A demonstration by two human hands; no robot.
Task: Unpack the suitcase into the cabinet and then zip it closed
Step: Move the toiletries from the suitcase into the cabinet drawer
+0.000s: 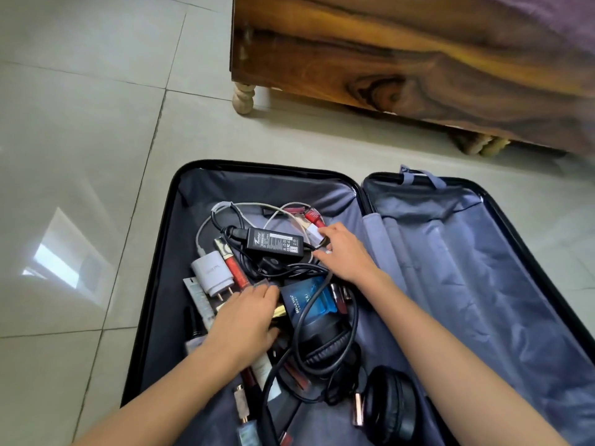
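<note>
- Our suitcase lies open on floor tiles, w/ blue box reading "BELLA VITA".
- Left hand spread flat on clutter; right hand pinches white cable end.

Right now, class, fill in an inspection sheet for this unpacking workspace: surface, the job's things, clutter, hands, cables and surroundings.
Surface: pale tiled floor, glossy, with window reflections.
Job's things: suitcase lies open flat; its left half is loaded, its right half shows only grey lining. The cabinet is not in view.
Clutter: black power adapter, white plug charger, blue box, black headphones, red tubes and small cosmetics, all jumbled together.
Hands: left hand rests on the pile beside the blue box; right hand has its fingers at a small white item. Whether either grips is unclear.
Cables: black and white leads tangled across the pile.
Surroundings: wooden furniture on turned legs, beyond the suitcase.
</note>
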